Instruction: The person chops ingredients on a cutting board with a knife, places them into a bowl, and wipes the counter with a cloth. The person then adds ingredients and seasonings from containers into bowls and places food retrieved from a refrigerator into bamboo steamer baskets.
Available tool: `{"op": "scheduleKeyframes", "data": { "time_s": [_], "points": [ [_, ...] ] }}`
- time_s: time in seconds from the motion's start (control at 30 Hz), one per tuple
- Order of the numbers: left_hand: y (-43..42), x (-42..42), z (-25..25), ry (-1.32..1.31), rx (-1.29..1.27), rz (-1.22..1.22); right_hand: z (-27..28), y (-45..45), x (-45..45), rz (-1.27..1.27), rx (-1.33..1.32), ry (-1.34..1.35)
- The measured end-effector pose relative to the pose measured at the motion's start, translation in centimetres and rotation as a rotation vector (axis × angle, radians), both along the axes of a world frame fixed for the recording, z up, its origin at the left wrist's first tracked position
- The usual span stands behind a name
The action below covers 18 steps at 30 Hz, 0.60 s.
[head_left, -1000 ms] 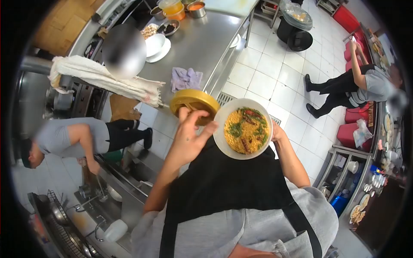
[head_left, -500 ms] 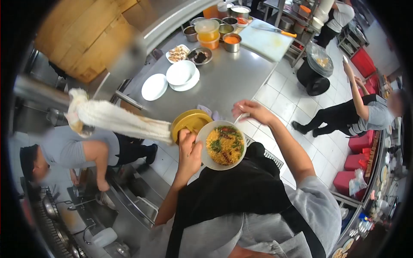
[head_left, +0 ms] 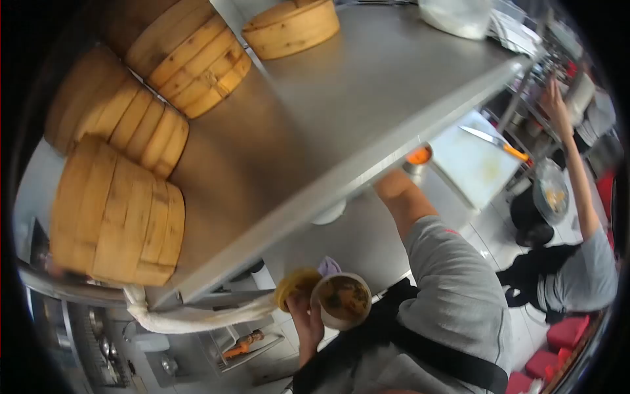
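Note:
My left hand is closed on two bowls in front of my apron. One is a white bowl of soupy yellow food with green and dark bits, its rim under my thumb. Beside it, a yellow bowl has my fingers over its edge. My right hand reaches beneath the steel shelf, close to a metal container of orange food. The shelf edge hides its fingers. A purple cloth lies just behind the bowls.
Overhead, a steel shelf carries several bamboo steamers. A white cutting board with an orange-handled knife lies on the counter. A white towel hangs at left. A person stands at right with an arm raised.
My view has tipped up, bringing the shelf and steamers into sight. My right hand has left the white bowl and reached forward under the shelf. My left hand keeps both bowls.

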State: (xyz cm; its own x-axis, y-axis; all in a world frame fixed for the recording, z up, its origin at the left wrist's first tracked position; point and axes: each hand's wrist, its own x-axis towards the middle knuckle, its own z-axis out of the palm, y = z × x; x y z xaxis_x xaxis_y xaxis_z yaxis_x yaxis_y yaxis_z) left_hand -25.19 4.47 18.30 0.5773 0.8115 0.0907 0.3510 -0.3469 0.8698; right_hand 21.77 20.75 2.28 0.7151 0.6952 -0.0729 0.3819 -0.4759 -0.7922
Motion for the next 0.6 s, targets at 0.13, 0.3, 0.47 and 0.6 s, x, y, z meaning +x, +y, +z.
{"op": "scheduleKeyframes", "data": {
  "time_s": [0.13, 0.3, 0.47, 0.6],
  "points": [
    [-3.0, 0.5, -0.6, 0.028, -0.016, 0.144, -3.4, 0.2, 1.5, -0.007, -0.169, -0.029],
    [-5.1, -0.7, -0.8, -0.055, -0.170, 0.297, -4.3, 0.1, 1.6, -0.009, -0.206, -0.033],
    [-6.2, 2.0, -0.5, -0.003, -0.080, 0.352, -4.3, -0.5, 2.7, -0.013, -0.183, -0.018],
    [-6.5, 0.9, -1.9, -0.061, -0.118, 0.338, -1.7, 0.8, 2.0, -0.013, -0.080, 0.009]
  ]
}}
